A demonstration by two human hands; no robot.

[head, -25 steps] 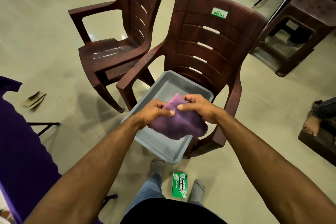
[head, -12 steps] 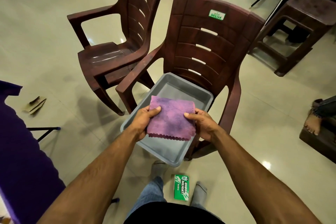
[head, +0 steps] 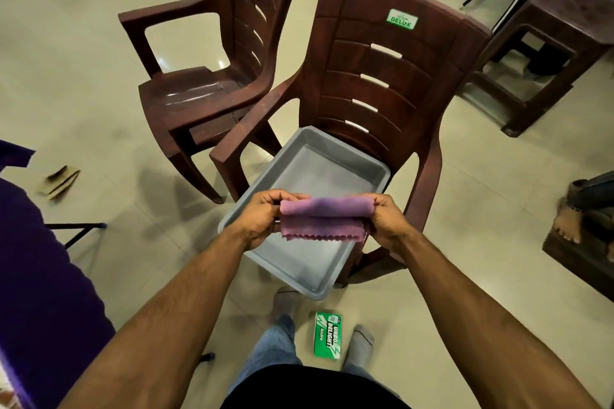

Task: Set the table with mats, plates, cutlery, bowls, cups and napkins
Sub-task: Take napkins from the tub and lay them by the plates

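I see two brown plastic chairs ahead of me on the pale tiled floor. The near chair (head: 382, 76) faces me and carries a green DELUX sticker (head: 402, 19) on its back; the far chair (head: 212, 60) stands just beside it to the left, turned sideways. A grey tray (head: 309, 262) lies on the near chair's seat, its near end overhanging the front edge toward my feet. I see nothing lying in the tray; its bottom shows bare grey where my hands do not cover it.

I hold the purple napkin (head: 324, 219) above the tray's near half, clear of it. The cloth is folded over along its top, with a zigzag edge hanging at the bottom. My left hand (head: 262, 219) grips the napkin's left end, fingers curled around the fold; my right hand (head: 387, 217) grips the right end the same way, thumb and fingers closed on the cloth.

On the floor between my socked feet lies a green box (head: 327, 335), flat, just short of the tray's overhanging corner. To the left, a purple cloth (head: 40, 276) drapes over something I take for the table, with a dark thin leg showing beside it. Scraps of cardboard (head: 61, 178) lie on the floor near the far chair. A brown stool (head: 548, 43) stands to the right behind the near chair, and another person's bare foot (head: 569, 221) rests at the right edge
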